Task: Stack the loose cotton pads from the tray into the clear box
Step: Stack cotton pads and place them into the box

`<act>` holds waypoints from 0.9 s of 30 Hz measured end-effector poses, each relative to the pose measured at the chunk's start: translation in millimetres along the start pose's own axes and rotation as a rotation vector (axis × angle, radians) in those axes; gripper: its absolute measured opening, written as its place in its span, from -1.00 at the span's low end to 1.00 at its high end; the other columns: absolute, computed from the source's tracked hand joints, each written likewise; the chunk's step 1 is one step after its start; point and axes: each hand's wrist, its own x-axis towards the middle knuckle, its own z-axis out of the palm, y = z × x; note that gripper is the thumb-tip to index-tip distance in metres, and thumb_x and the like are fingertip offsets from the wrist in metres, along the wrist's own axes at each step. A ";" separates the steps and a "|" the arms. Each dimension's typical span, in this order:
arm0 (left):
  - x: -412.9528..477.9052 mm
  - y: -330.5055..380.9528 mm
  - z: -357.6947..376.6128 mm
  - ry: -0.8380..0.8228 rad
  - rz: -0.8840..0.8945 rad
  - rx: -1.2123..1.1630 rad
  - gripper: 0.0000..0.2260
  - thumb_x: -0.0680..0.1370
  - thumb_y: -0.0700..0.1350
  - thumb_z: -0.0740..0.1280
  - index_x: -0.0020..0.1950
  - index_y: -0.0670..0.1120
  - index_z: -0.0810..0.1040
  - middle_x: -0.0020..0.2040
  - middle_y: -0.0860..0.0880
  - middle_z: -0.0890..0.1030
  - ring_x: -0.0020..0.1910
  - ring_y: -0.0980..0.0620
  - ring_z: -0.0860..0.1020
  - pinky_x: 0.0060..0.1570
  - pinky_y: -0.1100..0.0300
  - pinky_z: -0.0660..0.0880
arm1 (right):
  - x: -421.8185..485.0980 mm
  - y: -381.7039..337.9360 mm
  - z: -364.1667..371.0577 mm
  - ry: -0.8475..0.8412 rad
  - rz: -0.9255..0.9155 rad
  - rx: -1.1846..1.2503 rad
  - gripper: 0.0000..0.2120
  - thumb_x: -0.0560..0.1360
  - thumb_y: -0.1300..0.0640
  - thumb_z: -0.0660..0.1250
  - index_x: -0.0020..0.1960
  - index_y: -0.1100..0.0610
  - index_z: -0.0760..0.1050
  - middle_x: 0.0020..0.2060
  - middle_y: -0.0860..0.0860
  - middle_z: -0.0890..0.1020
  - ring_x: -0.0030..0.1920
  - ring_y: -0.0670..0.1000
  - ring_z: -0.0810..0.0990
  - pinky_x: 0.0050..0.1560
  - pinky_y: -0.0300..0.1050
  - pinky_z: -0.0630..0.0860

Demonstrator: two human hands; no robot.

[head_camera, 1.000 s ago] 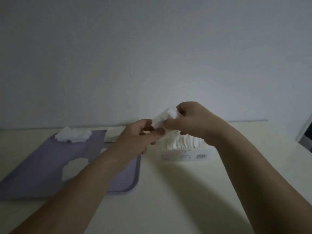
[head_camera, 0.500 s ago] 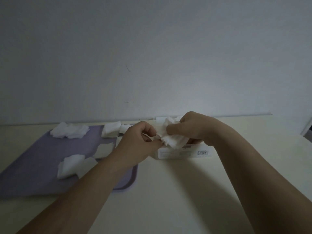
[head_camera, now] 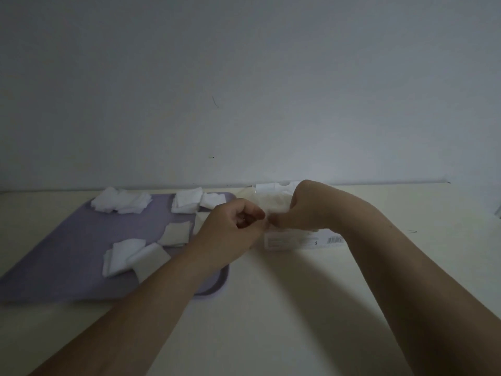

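A purple tray [head_camera: 67,256] lies on the left of the table. Several loose white cotton pads rest on it: a pile at the back left [head_camera: 120,203], a pile at the back [head_camera: 187,203], and others near the front [head_camera: 123,256]. To the tray's right stands the clear box [head_camera: 295,241], its lid [head_camera: 271,187] raised behind. Over the box's left end my left hand [head_camera: 233,229] and right hand [head_camera: 309,210] meet with fingers curled, pinching a bundle of cotton pads [head_camera: 273,206] low in the box. The hands hide most of the bundle.
The cream table [head_camera: 284,308] runs back to a plain grey wall [head_camera: 244,90]. A dark object shows at the right edge of the frame [head_camera: 498,210]. My forearms cross the table's front and cover the tray's right front corner.
Both hands have come down from above the box, bringing the bundle of pads into its left end. The view has tilted, so more pads on the tray show.
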 end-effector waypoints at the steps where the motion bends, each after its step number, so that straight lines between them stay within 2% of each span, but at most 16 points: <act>1: -0.6 0.0 0.0 -0.005 -0.003 -0.004 -0.93 0.48 -0.08 0.53 -0.07 0.02 0.68 -0.10 -0.25 0.70 -0.20 -0.18 0.66 -0.14 -0.21 0.63 | -0.7 -0.5 -0.3 -0.005 -0.015 -0.014 -0.61 0.40 -0.23 0.44 -0.24 0.11 0.55 -0.38 0.02 0.60 -0.36 0.04 0.57 -0.27 -0.15 0.44; 4: -1.2 1.0 0.7 -0.015 -0.018 -0.040 -0.90 0.52 -0.17 0.52 -0.01 -0.09 0.64 -0.08 -0.29 0.68 -0.24 -0.07 0.63 -0.19 -0.07 0.68 | 1.5 -6.3 7.0 0.080 -0.047 -0.068 -0.59 0.38 -0.26 0.46 -0.17 0.09 0.55 -0.34 0.00 0.61 -0.33 0.02 0.58 -0.32 -0.17 0.44; 7: -2.5 -0.5 2.6 -0.002 -0.036 -0.110 -0.86 0.53 -0.22 0.50 0.02 -0.16 0.57 -0.14 -0.31 0.63 -0.25 -0.07 0.61 -0.28 0.14 0.62 | 4.4 -14.1 17.2 0.165 -0.020 -0.050 -0.50 0.37 -0.24 0.50 -0.33 0.12 0.36 -0.46 -0.01 0.46 -0.44 -0.01 0.44 -0.45 -0.17 0.28; 10: -3.4 -5.4 4.1 -0.029 -0.030 -0.097 -0.89 0.56 -0.19 0.47 0.00 -0.16 0.56 -0.20 -0.22 0.65 -0.26 -0.03 0.62 -0.25 0.13 0.60 | 6.7 -15.0 21.8 0.188 -0.016 0.052 -0.50 0.43 -0.17 0.46 -0.38 0.12 0.29 -0.51 -0.01 0.37 -0.50 -0.01 0.36 -0.48 -0.18 0.23; 12: -4.0 -5.9 5.1 -0.036 -0.023 -0.075 -0.91 0.58 -0.16 0.45 -0.01 -0.14 0.57 -0.23 -0.14 0.65 -0.28 0.02 0.61 -0.26 0.14 0.57 | 5.8 -16.1 21.4 0.174 -0.031 0.079 -0.61 0.52 -0.11 0.37 -0.30 0.14 0.38 -0.43 0.00 0.44 -0.40 0.04 0.48 -0.40 -0.18 0.35; 13: -5.0 -5.2 5.2 -0.033 -0.017 -0.057 -0.91 0.59 -0.14 0.45 -0.01 -0.13 0.58 -0.23 -0.11 0.65 -0.28 0.04 0.62 -0.27 0.15 0.56 | 4.1 -17.2 19.8 0.166 -0.033 0.043 -0.70 0.55 -0.09 0.33 -0.17 0.13 0.44 -0.33 0.00 0.51 -0.28 0.07 0.56 -0.30 -0.15 0.44; 14: -6.9 -3.2 4.7 -0.028 -0.011 -0.037 -0.91 0.59 -0.12 0.45 -0.01 -0.10 0.58 -0.22 -0.10 0.66 -0.27 0.04 0.63 -0.27 0.16 0.57 | 0.3 -19.7 17.2 0.169 -0.022 -0.028 -0.77 0.57 -0.07 0.30 -0.05 0.11 0.47 -0.23 -0.01 0.54 -0.19 0.08 0.58 -0.21 -0.12 0.46; 15: -8.7 -1.5 3.8 -0.025 -0.005 -0.017 -0.91 0.60 -0.10 0.44 0.00 -0.09 0.58 -0.19 -0.10 0.67 -0.24 0.02 0.65 -0.26 0.15 0.59 | -4.2 -22.0 13.9 0.189 -0.014 -0.123 -0.81 0.58 -0.04 0.28 0.01 0.09 0.47 -0.18 -0.02 0.54 -0.17 0.08 0.56 -0.19 -0.11 0.43; 17: -16.1 2.2 -1.5 -0.019 0.005 -0.007 -0.90 0.64 -0.03 0.37 0.00 -0.05 0.59 -0.11 -0.13 0.69 -0.14 -0.08 0.68 -0.16 0.05 0.65 | -13.1 -26.3 8.1 0.320 -0.030 -0.311 -0.88 0.58 0.05 0.25 -0.09 0.08 0.45 -0.25 -0.03 0.51 -0.31 0.03 0.49 -0.32 -0.16 0.29; 19: -25.3 4.3 -15.0 0.004 0.033 0.049 -0.87 0.65 0.05 0.31 -0.03 0.07 0.61 -0.08 -0.08 0.69 -0.05 -0.11 0.66 0.00 -0.02 0.62 | -24.6 -38.7 7.0 0.528 -0.081 -0.396 -0.83 0.58 0.11 0.24 -0.18 0.08 0.40 -0.33 -0.03 0.46 -0.41 0.01 0.39 -0.38 -0.18 0.16; 21: -33.6 4.0 -33.6 0.034 0.088 0.132 -0.90 0.64 -0.04 0.33 -0.05 0.10 0.62 -0.12 0.08 0.70 -0.07 0.08 0.66 0.01 0.16 0.56 | -35.8 -53.2 13.9 0.636 -0.213 -0.269 -0.87 0.59 0.09 0.22 -0.11 0.05 0.49 -0.31 -0.03 0.53 -0.37 0.09 0.47 -0.35 -0.16 0.27; 22: -39.3 2.6 -48.6 0.075 0.106 0.167 -0.89 0.62 -0.12 0.36 -0.04 0.07 0.64 -0.12 0.13 0.71 -0.07 0.18 0.65 0.00 0.27 0.54 | -40.0 -63.8 22.0 0.599 -0.299 -0.120 -0.87 0.58 0.08 0.22 -0.07 0.03 0.54 -0.28 -0.03 0.58 -0.29 0.11 0.54 -0.30 -0.12 0.38; 24: -48.4 -2.0 -82.9 0.174 0.116 0.300 -0.87 0.58 -0.21 0.40 -0.01 0.02 0.66 -0.11 0.14 0.71 -0.09 0.27 0.63 -0.05 0.41 0.50 | -45.9 -78.5 44.4 0.372 -0.417 0.219 -0.85 0.56 0.13 0.27 -0.02 0.04 0.61 -0.22 -0.02 0.68 -0.16 0.09 0.64 -0.14 -0.05 0.55; 25: -51.9 -5.6 -100.8 0.207 0.111 0.412 -0.89 0.56 -0.20 0.42 -0.01 0.01 0.66 -0.11 0.13 0.69 -0.12 0.24 0.62 -0.10 0.41 0.48 | -47.7 -81.2 57.6 0.256 -0.440 0.295 -0.84 0.56 0.16 0.28 0.01 0.07 0.64 -0.17 0.01 0.71 -0.11 0.09 0.66 -0.04 -0.01 0.58; 27: -62.4 -16.9 -139.8 0.203 0.030 0.665 -0.91 0.53 -0.09 0.47 0.03 0.00 0.66 -0.06 0.07 0.66 -0.17 0.12 0.59 -0.10 0.26 0.47 | -46.5 -83.8 84.0 0.118 -0.453 0.219 -0.76 0.57 0.16 0.24 0.16 0.12 0.61 0.04 0.08 0.70 0.09 0.13 0.65 0.14 0.02 0.55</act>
